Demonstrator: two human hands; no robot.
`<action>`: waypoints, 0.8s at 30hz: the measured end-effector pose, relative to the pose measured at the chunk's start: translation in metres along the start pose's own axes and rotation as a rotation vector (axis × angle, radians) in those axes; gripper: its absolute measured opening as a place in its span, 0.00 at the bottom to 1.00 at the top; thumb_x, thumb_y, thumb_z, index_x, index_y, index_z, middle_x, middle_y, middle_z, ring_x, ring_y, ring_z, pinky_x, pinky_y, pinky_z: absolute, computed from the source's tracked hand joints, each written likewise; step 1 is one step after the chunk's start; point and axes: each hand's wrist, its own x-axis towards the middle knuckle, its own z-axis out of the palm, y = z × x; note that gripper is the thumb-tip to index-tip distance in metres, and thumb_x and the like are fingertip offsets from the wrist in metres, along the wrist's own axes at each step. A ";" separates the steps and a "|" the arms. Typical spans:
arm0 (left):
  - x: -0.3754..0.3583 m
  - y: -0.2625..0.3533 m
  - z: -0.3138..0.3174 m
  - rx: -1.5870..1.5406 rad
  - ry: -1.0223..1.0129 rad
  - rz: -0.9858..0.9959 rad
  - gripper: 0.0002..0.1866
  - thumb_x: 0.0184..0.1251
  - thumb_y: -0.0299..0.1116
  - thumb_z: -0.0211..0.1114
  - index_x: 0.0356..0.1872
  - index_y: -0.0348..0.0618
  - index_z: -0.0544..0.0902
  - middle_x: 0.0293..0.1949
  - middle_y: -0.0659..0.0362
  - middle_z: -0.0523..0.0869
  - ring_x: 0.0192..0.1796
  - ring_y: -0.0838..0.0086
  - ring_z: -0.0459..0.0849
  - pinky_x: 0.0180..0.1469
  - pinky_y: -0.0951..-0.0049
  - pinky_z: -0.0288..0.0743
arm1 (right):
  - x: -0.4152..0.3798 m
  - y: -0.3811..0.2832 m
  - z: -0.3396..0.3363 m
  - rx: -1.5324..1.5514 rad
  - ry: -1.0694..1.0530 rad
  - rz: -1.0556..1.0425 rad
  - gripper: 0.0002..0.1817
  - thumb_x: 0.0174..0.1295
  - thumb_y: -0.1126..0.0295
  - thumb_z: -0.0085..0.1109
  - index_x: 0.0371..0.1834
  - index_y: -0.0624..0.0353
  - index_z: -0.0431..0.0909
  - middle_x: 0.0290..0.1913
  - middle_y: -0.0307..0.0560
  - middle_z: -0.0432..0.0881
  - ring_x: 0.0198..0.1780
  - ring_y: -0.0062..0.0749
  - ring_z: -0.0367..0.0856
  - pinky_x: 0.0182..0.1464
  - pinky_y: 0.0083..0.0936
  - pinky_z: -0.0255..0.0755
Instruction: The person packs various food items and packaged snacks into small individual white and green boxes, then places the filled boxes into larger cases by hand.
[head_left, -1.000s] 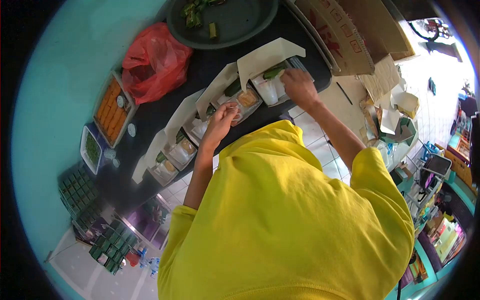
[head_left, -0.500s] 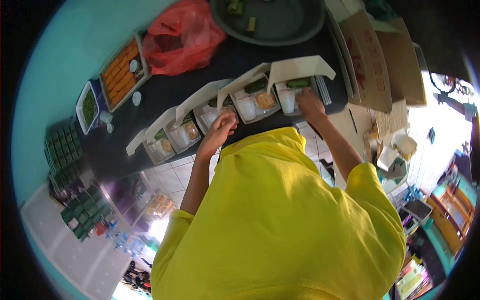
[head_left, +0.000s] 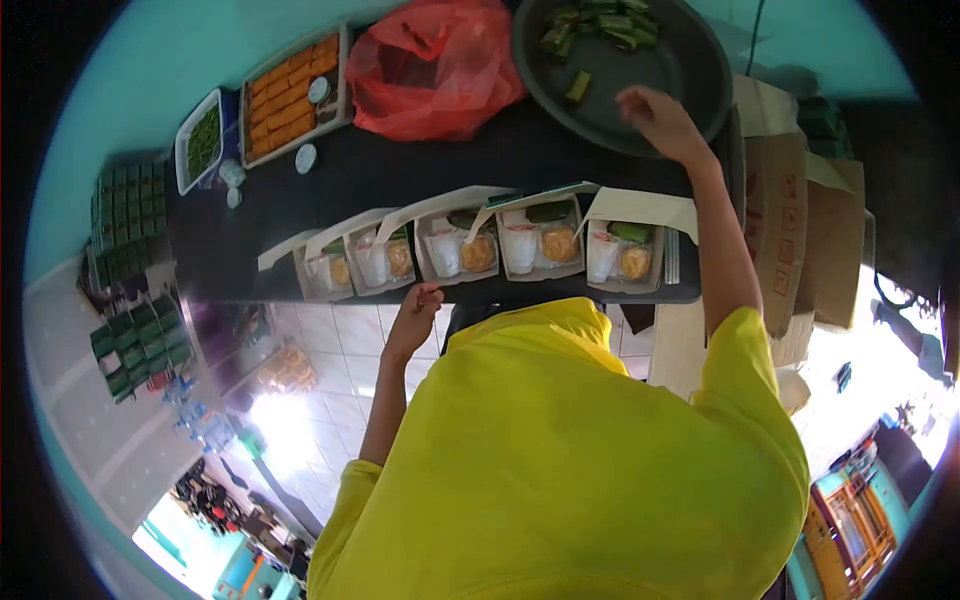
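Note:
My right hand (head_left: pixel 662 122) is over the right part of a large dark basin (head_left: pixel 692 50), its fingers stretched out and holding nothing visible. Green leaf-wrapped pieces (head_left: pixel 625 22) are heaped at the basin's far side, and a single green piece (head_left: pixel 577 86) lies apart from them. At the table's near edge, my left hand (head_left: pixel 414 318) has its fingers curled; whether anything is in them is hidden. Just beyond it stands an open carton box (head_left: pixel 458 278), one in a row of several. The boxes hold a white cup (head_left: pixel 603 257), a round golden bun (head_left: pixel 635 263) and a green piece (head_left: pixel 630 231).
A red plastic bag (head_left: pixel 440 100) lies left of the basin. Further left are a tray of orange rolls (head_left: pixel 343 85) and a white tub of chopped greens (head_left: pixel 203 140). Stacked green boxes (head_left: pixel 130 210) stand far left; large cardboard cartons (head_left: pixel 775 215) stand at the right.
My right hand has left the rightmost box and moved forward over the basin. The left hand has drawn back from a middle box to the table edge. The camera view has shifted.

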 end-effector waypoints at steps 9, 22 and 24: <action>-0.099 -0.180 0.028 -0.130 0.381 -0.425 0.16 0.70 0.38 0.58 0.51 0.37 0.79 0.41 0.50 0.85 0.41 0.69 0.85 0.44 0.72 0.77 | 0.135 0.049 0.086 -0.913 -0.212 -0.041 0.27 0.63 0.65 0.57 0.67 0.43 0.69 0.71 0.52 0.63 0.69 0.46 0.65 0.61 0.47 0.69; -0.078 -0.322 0.092 0.069 0.407 -0.303 0.14 0.69 0.38 0.59 0.45 0.37 0.81 0.36 0.52 0.86 0.37 0.73 0.84 0.40 0.73 0.77 | 0.118 -0.051 0.015 -0.478 -0.269 -0.041 0.23 0.63 0.59 0.59 0.58 0.59 0.73 0.58 0.54 0.78 0.58 0.49 0.77 0.57 0.36 0.72; -0.061 -0.206 0.036 -0.081 0.370 -0.389 0.14 0.68 0.38 0.60 0.41 0.35 0.81 0.32 0.52 0.86 0.34 0.64 0.84 0.38 0.64 0.75 | 0.117 -0.104 0.021 -0.270 -0.280 -0.183 0.22 0.64 0.59 0.59 0.57 0.60 0.73 0.56 0.53 0.79 0.57 0.47 0.77 0.57 0.36 0.71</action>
